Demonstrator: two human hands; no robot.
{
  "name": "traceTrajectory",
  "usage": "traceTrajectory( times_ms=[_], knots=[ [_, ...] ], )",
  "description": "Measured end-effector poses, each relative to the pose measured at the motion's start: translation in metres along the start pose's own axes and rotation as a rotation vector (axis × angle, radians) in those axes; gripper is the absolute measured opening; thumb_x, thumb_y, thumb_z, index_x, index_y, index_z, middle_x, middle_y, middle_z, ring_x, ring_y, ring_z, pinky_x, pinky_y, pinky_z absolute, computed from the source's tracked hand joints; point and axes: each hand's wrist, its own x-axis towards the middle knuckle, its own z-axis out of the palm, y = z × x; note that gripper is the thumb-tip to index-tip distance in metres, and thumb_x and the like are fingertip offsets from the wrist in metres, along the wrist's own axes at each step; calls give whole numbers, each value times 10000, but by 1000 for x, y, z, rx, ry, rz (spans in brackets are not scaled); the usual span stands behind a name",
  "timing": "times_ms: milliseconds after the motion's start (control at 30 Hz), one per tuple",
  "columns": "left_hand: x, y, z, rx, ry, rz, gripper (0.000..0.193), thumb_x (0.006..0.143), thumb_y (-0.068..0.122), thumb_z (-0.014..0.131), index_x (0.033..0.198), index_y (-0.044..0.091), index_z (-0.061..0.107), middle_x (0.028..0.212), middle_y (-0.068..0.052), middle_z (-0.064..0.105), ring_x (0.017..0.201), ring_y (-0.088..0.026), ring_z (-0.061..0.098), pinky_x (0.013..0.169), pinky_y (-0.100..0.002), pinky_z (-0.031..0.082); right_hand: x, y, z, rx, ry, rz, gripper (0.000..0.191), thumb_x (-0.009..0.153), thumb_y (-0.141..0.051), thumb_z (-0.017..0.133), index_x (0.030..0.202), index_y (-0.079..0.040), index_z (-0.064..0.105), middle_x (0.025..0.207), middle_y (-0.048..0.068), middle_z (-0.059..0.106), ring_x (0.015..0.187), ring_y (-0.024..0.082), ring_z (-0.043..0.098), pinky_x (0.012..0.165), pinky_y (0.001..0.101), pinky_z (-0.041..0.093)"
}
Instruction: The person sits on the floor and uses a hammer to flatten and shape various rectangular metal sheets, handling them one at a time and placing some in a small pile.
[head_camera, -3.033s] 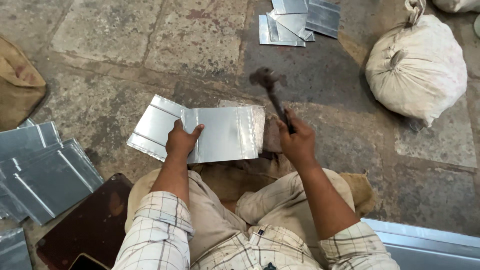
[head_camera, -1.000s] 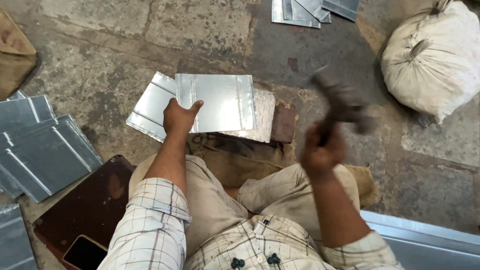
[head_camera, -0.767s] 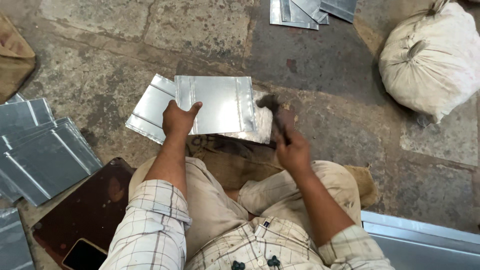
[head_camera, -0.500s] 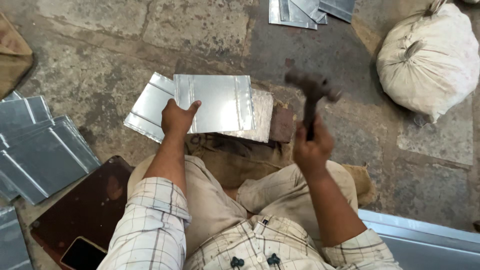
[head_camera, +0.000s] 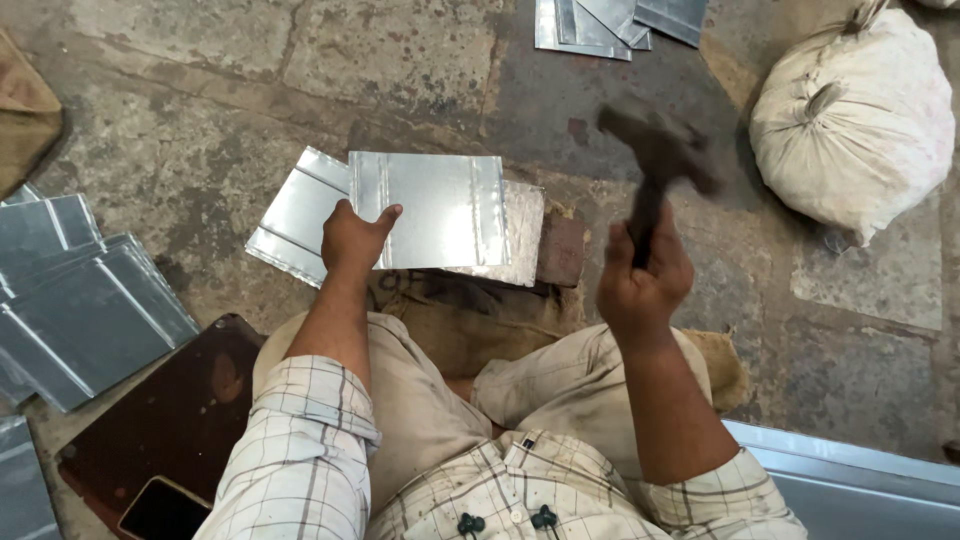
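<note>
- Plainly, the metal sheet lies on a block on the floor; thin, stiff, likely sharp-edged.
- Left hand presses its near edge, fingers spread flat.
- Right hand fingers wrap the raised hammer low on its handle.

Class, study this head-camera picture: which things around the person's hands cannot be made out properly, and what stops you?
- Hammer in the right hand: head blurred by motion, shape unclear.
- Block under the metal sheet: mostly covered by sheets.
- Left hand: palm hidden, pressed on the sheet.
- Sheet stack: cut off by the top edge.
- Dark flat object: cut off at the bottom.
</note>
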Motion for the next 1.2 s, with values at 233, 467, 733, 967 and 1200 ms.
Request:
traceTrajectory(
  times_ms=[233, 467, 733, 967, 1200],
  knots=[
    [1, 0, -1, -4, -10, -4, 865, 764, 680, 801, 1212, -34, 609, 1165, -234, 703, 1086, -388, 694, 888, -481, 569, -52, 30, 46, -278, -265, -33, 376, 979, -145, 700, 1336, -35, 660, 1011, 240, 717, 903, 401, 711, 775, 432, 570],
    [0, 2, -5, 13, -21, 39, 842, 790, 670, 794, 1209, -39, 621, 1172, -241, 708, 1101, -396, 689, 907, -479, 564, 2, -1, 5, -178, -104, -71, 371, 1032, -121, 690, 1380, -13, 622, 975, 156, 718, 814, 244, 715, 711, 369, 572],
    [-3, 2, -4, 23, -38, 33, 828, 767, 666, 799, 1174, -32, 619, 1145, -229, 707, 1072, -390, 694, 873, -489, 567, -57, 31, 30, -332, -145, -94, 412, 965, -112, 688, 1362, -6, 660, 999, 216, 733, 782, 313, 696, 686, 408, 558],
    [-4, -1, -3, 32, -57, 54, 822, 774, 683, 788, 1162, -24, 630, 1132, -230, 711, 1062, -392, 693, 869, -487, 567, -31, 29, 10, -237, -160, 67, 363, 1010, -141, 704, 1338, 4, 650, 1014, 164, 734, 855, 215, 713, 736, 352, 571],
    [-2, 0, -3, 49, -47, 42, 840, 774, 689, 785, 1183, -27, 624, 1151, -224, 708, 1071, -384, 694, 872, -486, 569, -42, 30, 18, 33, 15, -16, 321, 1082, -161, 635, 1374, -31, 601, 938, 116, 676, 787, 174, 643, 702, 328, 544]
  ],
)
